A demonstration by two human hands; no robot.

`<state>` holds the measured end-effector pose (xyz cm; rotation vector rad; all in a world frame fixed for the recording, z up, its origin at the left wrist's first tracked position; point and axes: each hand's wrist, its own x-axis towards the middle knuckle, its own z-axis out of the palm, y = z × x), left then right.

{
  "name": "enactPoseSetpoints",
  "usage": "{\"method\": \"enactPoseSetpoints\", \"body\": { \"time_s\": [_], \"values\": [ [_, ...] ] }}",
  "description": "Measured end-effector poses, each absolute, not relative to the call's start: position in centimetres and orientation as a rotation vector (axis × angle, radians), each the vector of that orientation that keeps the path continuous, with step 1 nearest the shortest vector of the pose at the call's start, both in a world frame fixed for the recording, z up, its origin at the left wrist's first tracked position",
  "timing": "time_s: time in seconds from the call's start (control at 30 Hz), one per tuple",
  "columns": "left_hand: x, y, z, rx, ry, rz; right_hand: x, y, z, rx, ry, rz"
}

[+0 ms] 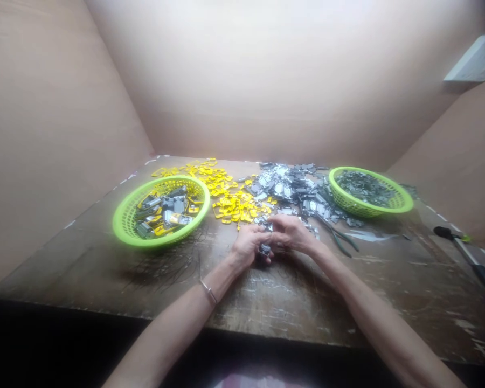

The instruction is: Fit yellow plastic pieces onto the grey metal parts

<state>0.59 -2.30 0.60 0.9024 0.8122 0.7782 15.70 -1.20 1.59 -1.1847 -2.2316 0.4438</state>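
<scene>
worn wooden surface (pixel 307 307) under plywood walls: a small grey metal part (pixel 264 249) sits low in the narrowly closed fingers (pixel 258 233) of the left hand (pixel 248 245). the right hand (pixel 293 233) curls in against them, though whether it grips the part too is hard to tell. green-handled pliers (pixel 339 237) lie just beside it, with heaped grey metal pieces (pixel 291 188) and yellow plastic frames (pixel 230 202) beyond, between two lime-green baskets (pixel 119 221).

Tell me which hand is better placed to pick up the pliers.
Right: the right hand lies nearer the pliers, on its own side of the work, while the left hand sits farther away from them.
</scene>
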Motion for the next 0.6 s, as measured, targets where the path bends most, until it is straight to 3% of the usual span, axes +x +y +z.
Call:
{"method": "enactPoseSetpoints", "body": {
  "time_s": [0.37, 0.6],
  "values": [
    [0.1, -1.4, 1.0, 0.726, 0.901, 0.937, 15.3, 2.8, 3.6, -1.182, -2.395, 0.711],
    [-0.2, -1.2, 0.9, 0.725, 0.953, 1.015, 13.2, 4.8, 1.5, -1.531, -2.574, -0.007]
  ]
}}
